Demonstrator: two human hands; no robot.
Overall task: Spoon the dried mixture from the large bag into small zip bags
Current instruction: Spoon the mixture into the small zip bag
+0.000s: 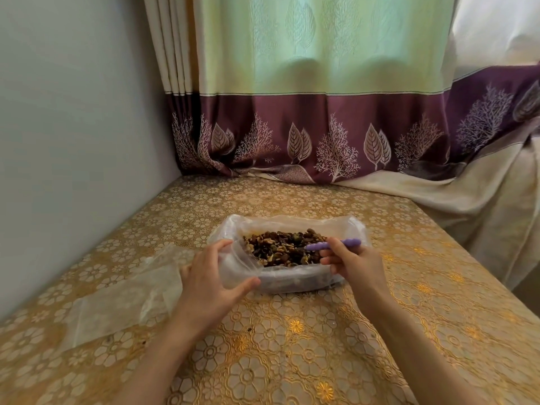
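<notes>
While scooping is only starting, nothing spooned across yet, by the look of it. Nearest, bottom of frame: two bare forearms reaching up over the gold-patterned bench (292, 346). Lower left: flat clear plastic sheets (117, 299), probably spare small zip bags, lying on the bench, just beside the left wrist. Centre left: left hand (213, 276) curled round a small zip bag (238, 266), thumb below, fingers above, mouth held open and touching the near-left rim of the large bag (292, 277). Centre right: right hand (355, 263) pinching a purple spoon (333, 244) by the handle, bowl end pointing left into the dried mixture (285, 247); whether loaded, cannot tell. Centre: large bag lying open, mixture heaped inside. Next, likely: dig in, lift level, swing left over the small bag's mouth, tip slowly; mouth kept wide and steady, or bits spill onto the bench. Beyond, top of frame: purple-and-green curtain (306, 112), pale wall (73, 112) upper left.
</notes>
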